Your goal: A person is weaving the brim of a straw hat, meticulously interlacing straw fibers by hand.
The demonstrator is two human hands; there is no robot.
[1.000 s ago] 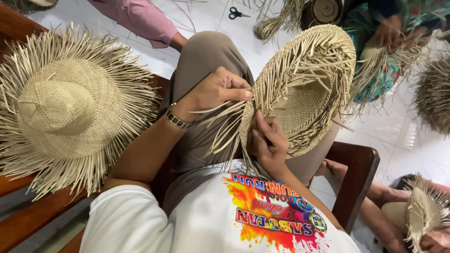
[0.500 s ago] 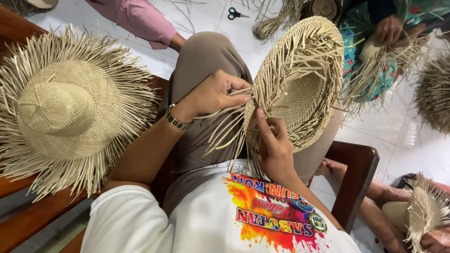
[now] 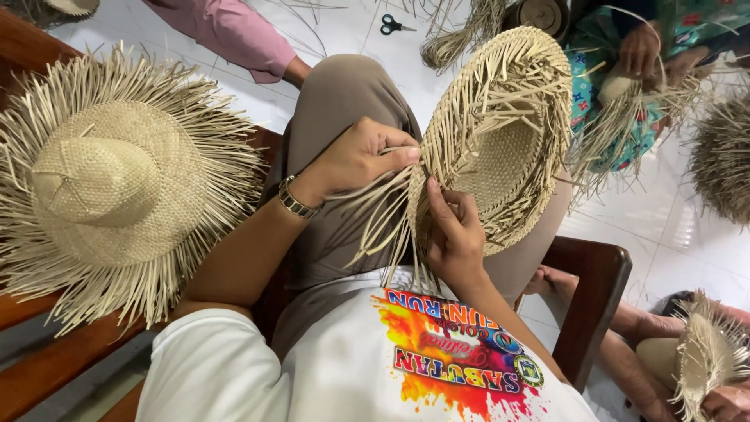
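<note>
The right hand (image 3: 457, 238) grips the near rim of the unfinished straw hat (image 3: 500, 141), which rests tilted on the person's lap. The left hand (image 3: 359, 156) pinches loose straw strands (image 3: 383, 215) at that brim's edge. A finished fringed hat (image 3: 109, 184) lies left on the wooden bench (image 3: 47, 375); scissors (image 3: 397, 25) lie far off on the floor.

The unfinished straw hat (image 3: 500, 148) on the lap is pale tan, with a fine checked weave inside its crown. The second straw hat (image 3: 109, 180) on the bench is the same pale straw colour. The bench (image 3: 47, 367) is reddish-brown wood. The trousers (image 3: 344, 101) are taupe, the shirt (image 3: 312, 375) white with a rainbow-splashed print, and the wristwatch (image 3: 295, 199) gold. The scissors (image 3: 397, 26) have dark handles, and the floor (image 3: 672, 227) is white tile.
</note>
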